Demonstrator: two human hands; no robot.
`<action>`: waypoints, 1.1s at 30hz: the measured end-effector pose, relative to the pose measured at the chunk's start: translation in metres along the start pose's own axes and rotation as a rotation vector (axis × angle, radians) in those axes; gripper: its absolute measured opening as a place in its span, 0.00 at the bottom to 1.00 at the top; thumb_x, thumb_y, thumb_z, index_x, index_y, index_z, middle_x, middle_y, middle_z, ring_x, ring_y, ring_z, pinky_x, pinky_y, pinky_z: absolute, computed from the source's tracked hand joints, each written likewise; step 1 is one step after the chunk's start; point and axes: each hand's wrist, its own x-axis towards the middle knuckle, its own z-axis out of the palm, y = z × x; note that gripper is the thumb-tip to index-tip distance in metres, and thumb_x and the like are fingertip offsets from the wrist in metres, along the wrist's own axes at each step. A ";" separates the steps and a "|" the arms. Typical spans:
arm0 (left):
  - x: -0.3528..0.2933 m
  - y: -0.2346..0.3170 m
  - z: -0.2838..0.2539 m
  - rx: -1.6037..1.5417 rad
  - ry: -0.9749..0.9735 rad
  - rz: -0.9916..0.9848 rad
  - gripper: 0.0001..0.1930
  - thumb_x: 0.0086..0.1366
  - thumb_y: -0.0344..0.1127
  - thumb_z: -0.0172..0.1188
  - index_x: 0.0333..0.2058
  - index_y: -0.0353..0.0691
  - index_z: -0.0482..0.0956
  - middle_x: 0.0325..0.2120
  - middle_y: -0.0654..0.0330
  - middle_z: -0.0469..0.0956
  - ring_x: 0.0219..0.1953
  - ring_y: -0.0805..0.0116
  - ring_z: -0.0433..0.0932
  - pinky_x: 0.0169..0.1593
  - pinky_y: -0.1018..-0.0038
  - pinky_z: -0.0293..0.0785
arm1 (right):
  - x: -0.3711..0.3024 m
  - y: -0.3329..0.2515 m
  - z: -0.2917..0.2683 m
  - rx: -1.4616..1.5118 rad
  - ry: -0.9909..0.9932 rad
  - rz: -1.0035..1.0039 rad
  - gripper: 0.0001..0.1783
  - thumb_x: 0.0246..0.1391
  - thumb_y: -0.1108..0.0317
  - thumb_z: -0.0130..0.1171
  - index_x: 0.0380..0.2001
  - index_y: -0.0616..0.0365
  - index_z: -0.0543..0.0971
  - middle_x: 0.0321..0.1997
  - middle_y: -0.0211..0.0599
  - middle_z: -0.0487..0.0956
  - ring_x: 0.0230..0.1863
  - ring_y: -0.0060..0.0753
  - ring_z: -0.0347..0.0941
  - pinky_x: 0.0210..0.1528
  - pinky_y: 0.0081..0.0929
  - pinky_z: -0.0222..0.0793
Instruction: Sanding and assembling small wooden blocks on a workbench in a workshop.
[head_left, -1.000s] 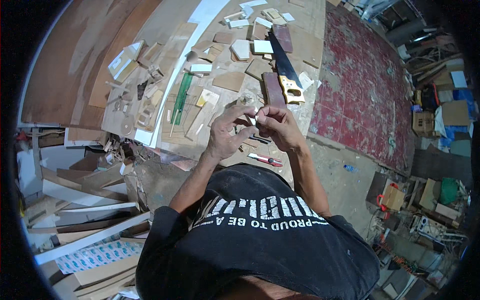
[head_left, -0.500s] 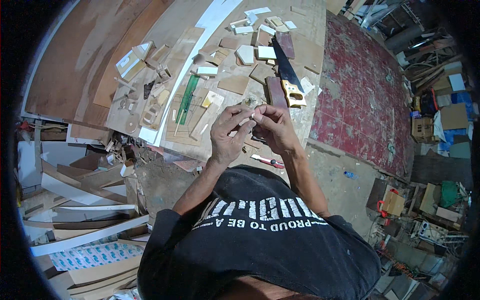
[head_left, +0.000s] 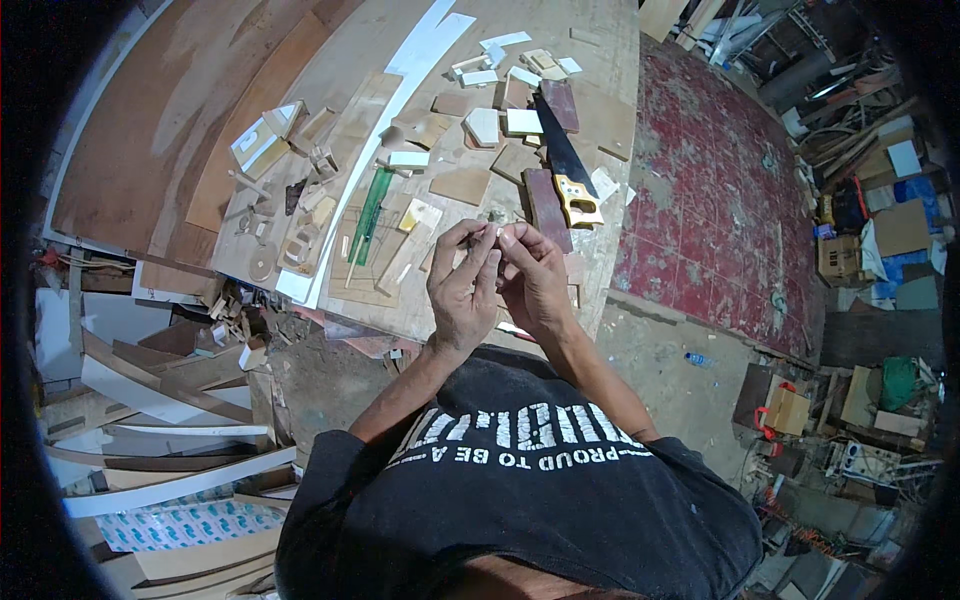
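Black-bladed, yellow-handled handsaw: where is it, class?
In the head view, the handsaw lies right of centre on the wooden table, its handle beside a maroon rectangular block.

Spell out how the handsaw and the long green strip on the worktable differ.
Colour: the handsaw has a dark blade and a pale yellow handle; the green strip is mostly green.
Shape: the handsaw broadens toward a handle with a hole; the green strip looks narrow throughout.
Slant: the handsaw's near end leans right, the green strip's left.
Shared: both are long and on the worktable.
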 end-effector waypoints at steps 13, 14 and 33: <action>0.000 -0.005 -0.008 0.134 -0.089 0.077 0.18 0.63 0.29 0.56 0.51 0.27 0.75 0.48 0.45 0.72 0.49 0.50 0.74 0.51 0.64 0.72 | 0.009 0.008 0.011 0.011 0.119 -0.078 0.07 0.60 0.68 0.58 0.34 0.61 0.76 0.24 0.27 0.74 0.23 0.14 0.67 0.25 0.13 0.64; -0.001 -0.006 -0.011 0.141 -0.103 0.045 0.18 0.64 0.29 0.55 0.52 0.27 0.74 0.49 0.44 0.71 0.50 0.50 0.73 0.52 0.63 0.71 | 0.012 0.011 0.010 0.011 0.119 -0.073 0.07 0.60 0.68 0.58 0.34 0.61 0.76 0.24 0.27 0.74 0.23 0.14 0.67 0.25 0.13 0.64; 0.008 -0.025 -0.019 0.012 -0.216 -0.178 0.25 0.64 0.31 0.52 0.60 0.29 0.65 0.55 0.47 0.62 0.55 0.56 0.67 0.46 0.73 0.76 | 0.027 0.019 0.013 -0.041 0.014 -0.032 0.07 0.60 0.67 0.59 0.34 0.59 0.76 0.33 0.28 0.77 0.32 0.17 0.70 0.33 0.16 0.67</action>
